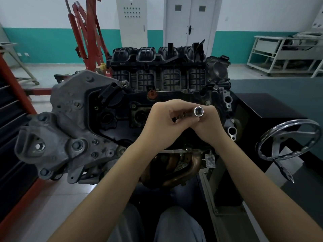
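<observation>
A car engine (73, 119) on a stand fills the middle of the head view, with its black valve cover (113, 123) facing me. Over that cover I hold a chrome socket tool (198, 111), its open round end pointing at the camera. My right hand (208, 126) grips the socket from the right. My left hand (160, 124) curls its fingers round the tool's shaft just left of the socket. The rest of the tool is hidden between my hands.
The black intake manifold (157, 67) rises behind the cover. A chrome handwheel (288, 138) sticks out of the stand at right. A red engine hoist (85, 32) stands at back left, a white rack (283, 55) at back right. A rusty exhaust manifold (176, 170) hangs below my wrists.
</observation>
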Demonstrator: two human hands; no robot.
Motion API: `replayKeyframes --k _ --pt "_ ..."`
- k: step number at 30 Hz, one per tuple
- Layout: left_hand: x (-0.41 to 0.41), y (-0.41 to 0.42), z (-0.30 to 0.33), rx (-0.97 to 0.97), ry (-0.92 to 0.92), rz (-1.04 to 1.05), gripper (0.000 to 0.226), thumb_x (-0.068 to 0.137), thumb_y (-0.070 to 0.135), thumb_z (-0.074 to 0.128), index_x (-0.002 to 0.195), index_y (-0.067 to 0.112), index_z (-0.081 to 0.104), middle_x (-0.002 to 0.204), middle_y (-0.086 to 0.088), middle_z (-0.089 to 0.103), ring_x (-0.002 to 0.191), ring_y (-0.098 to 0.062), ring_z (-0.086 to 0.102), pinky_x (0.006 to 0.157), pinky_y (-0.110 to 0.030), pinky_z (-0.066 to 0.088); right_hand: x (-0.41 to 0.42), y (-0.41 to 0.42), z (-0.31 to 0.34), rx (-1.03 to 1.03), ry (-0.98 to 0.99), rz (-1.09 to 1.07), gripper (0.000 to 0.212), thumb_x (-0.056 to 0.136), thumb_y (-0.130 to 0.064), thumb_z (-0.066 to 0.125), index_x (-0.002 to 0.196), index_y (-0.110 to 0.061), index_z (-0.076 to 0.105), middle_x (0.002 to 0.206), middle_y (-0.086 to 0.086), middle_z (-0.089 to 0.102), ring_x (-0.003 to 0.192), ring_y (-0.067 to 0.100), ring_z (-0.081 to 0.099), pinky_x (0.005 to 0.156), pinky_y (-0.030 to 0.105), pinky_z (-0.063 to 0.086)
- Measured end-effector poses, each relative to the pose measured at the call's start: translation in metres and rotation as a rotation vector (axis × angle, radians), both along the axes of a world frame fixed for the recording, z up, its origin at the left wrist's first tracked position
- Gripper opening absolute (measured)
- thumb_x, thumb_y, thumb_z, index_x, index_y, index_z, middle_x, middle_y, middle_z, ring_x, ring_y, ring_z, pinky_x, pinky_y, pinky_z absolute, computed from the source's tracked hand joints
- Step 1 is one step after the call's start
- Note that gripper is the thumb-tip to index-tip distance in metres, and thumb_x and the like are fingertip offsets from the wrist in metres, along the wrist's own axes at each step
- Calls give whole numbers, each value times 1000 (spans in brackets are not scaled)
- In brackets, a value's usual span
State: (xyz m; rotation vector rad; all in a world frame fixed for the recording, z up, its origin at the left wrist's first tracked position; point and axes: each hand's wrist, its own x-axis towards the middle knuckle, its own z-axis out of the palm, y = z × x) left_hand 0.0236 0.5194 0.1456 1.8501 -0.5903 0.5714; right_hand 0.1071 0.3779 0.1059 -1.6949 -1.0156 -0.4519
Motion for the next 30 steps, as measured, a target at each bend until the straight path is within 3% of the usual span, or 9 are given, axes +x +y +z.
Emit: replayKeyframes --k 2,5,9,13,18,22,25,28,30 --pt "0 -2 -2 51 -58 126 20 74 2 79 91 10 75 87 0 71 84 -7 66 79 -19 52 1 1 -2 2 -8 -26 26 75 13 68 93 -5 72 85 -9 71 81 0 68 73 12 48" --pt "1 -7 -2 52 -90 248 18 71 10 83 86 16 76 80 9 70 79 -2 65 73 -12 49 0 0 1 1 12 -11 29 77 10 69 99 -9 69 89 -10 70 84 -2 67 74 11 48" --pt "1 -1 -2 -89 -3 92 30 74 -4 76 92 20 73 87 8 73 87 -8 71 83 -31 57 -4 0 5 -37 52 36 32 81 6 65 105 -16 65 92 -19 71 90 -2 67 78 13 49" --pt "1 2 -3 -84 31 0 25 75 -6 75 95 8 73 92 -7 74 91 -17 71 85 -40 57 0 0 2 9 80 -27 19 77 10 70 95 5 71 89 13 73 86 22 71 76 31 56" --pt "-1 -3 -4 -40 -38 207 24 70 9 84 85 23 73 83 9 70 81 -4 67 77 -23 55 -3 -1 6 -10 80 -3 28 77 9 70 101 -5 69 91 -6 70 87 1 69 77 14 50" --pt "-1 -1 -5 -96 -1 81 25 75 -5 75 95 10 74 91 -1 74 89 -12 70 84 -35 57 -4 0 5 -51 52 23 40 81 14 63 112 -11 61 95 -16 66 91 -7 65 78 10 48" --pt "-1 1 -3 -80 17 7 27 76 -7 74 98 8 73 94 -4 73 93 -13 70 87 -34 56 -3 1 4 -25 62 -20 36 76 15 68 104 -8 66 87 -10 68 82 -6 66 74 10 48" --pt "-2 -3 -5 -49 -27 127 27 72 5 81 91 21 72 87 10 70 86 -3 67 81 -20 54 -1 1 2 -9 67 -36 24 74 14 70 95 1 72 87 0 71 81 1 69 74 13 50" --pt "-2 -5 -5 -73 -52 183 23 70 8 83 87 21 74 82 15 70 83 0 67 78 -16 53 -2 1 3 -6 70 -30 26 76 12 69 98 -3 71 90 -4 72 85 2 69 75 14 50"
